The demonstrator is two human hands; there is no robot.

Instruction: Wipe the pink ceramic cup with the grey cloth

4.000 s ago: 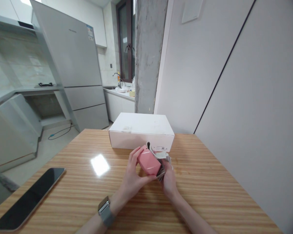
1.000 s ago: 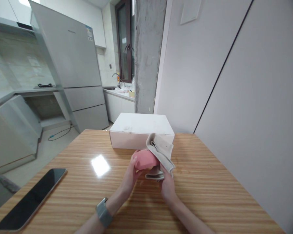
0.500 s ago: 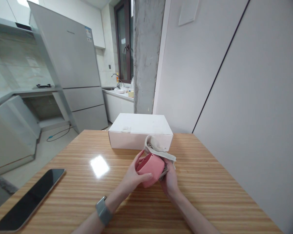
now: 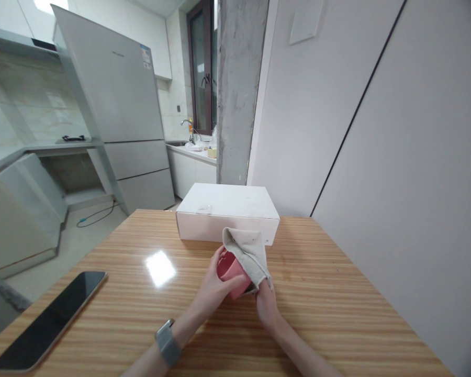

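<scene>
A pink cup-like container (image 4: 235, 277) is tilted above the table, its opening turned toward the left. My left hand (image 4: 215, 285) grips it from the left side, thumb across the near face and fingers around the rim. Draped over its right and upper part is a light grey cloth (image 4: 249, 254). My right hand (image 4: 266, 303) holds the cloth against the container; its fingers are mostly hidden beneath the fabric. Just behind both hands stands a closed white box (image 4: 227, 214).
A black-screened phone (image 4: 49, 324) lies at the left of the striped wooden table (image 4: 337, 314). Beyond the table are a fridge (image 4: 113, 89), a sink counter (image 4: 196, 152) and a rough grey pillar (image 4: 239, 94). A white wall (image 4: 408, 173) rises on the right.
The cloth has moved left over the pink container and now covers more of it. My right hand has shifted slightly left and down, its fingers going under the cloth.
</scene>
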